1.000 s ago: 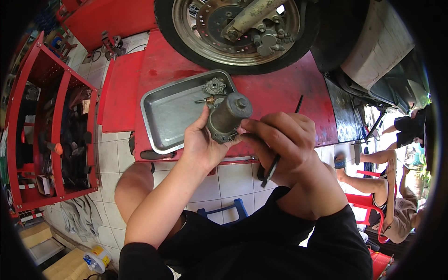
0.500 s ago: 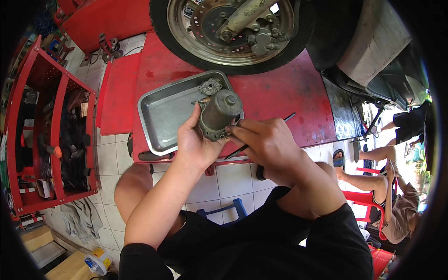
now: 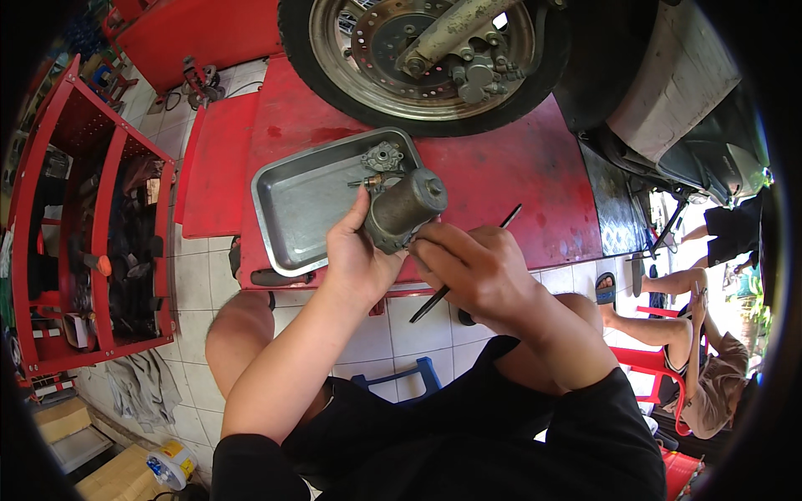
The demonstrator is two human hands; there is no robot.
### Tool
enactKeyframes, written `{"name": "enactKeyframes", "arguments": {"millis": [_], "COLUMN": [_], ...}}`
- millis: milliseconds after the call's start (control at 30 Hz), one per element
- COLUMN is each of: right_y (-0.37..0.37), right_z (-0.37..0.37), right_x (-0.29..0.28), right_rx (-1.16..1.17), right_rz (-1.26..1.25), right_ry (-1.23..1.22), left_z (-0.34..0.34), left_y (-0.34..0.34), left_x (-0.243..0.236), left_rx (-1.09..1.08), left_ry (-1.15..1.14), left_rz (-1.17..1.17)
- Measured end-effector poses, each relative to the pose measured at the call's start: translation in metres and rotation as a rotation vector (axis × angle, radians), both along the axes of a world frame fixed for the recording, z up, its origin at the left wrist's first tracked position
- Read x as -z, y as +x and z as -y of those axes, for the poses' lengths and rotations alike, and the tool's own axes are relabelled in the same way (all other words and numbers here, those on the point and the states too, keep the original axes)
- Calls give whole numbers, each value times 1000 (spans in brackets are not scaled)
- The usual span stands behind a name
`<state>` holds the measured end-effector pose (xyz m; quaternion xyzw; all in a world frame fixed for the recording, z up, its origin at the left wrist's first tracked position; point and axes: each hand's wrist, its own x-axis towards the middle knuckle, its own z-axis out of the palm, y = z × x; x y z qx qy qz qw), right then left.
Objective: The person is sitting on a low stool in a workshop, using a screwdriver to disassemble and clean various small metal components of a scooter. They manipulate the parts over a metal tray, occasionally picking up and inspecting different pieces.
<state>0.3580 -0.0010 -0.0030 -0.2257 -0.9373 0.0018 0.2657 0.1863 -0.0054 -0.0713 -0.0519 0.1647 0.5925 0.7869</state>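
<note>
A grey metal cylinder with a flanged base and a brass-coloured fitting is gripped in my left hand, held over the right part of a steel tray. Inside the tray, at the back right, lies a small cast metal part. My right hand has closed fingers around a thin dark rod-like tool, which sticks out to both sides of the hand. Its fingertips are at the cylinder's lower right edge; what exactly they touch there is hidden.
The tray rests on a red bench below a motorbike front wheel. Red shelving stands left, with a grey rag beside it. Another seated person is at right. A blue stool is below me.
Since a second ago my right hand and the tool have shifted leftward and the tool's angle has changed. The cylinder leans a little more to the right than half a second ago.
</note>
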Motion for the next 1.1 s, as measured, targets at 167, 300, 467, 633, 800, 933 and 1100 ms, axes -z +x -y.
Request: {"name": "enactKeyframes", "arguments": {"millis": [167, 300, 467, 633, 800, 933, 1100], "right_y": [-6, -7, -8, -8, -7, -2, -3], "right_z": [2, 0, 1, 1, -1, -5, -6], "right_x": [-2, 4, 4, 6, 9, 10, -1], "right_rx": [0, -6, 5, 3, -48, -96, -129], "right_rz": [60, 50, 49, 52, 14, 13, 59], "right_ry": [23, 26, 60, 54, 52, 18, -41], "left_z": [3, 6, 7, 7, 7, 10, 11], "left_y": [5, 8, 9, 9, 10, 12, 11], "left_x": [6, 8, 5, 8, 11, 3, 4], "left_rx": [24, 22, 30, 23, 10, 12, 32], "left_ry": [-30, -42, -63, -66, -50, -71, -58], "left_rz": [-121, -103, -74, -72, -110, -112, -58]}}
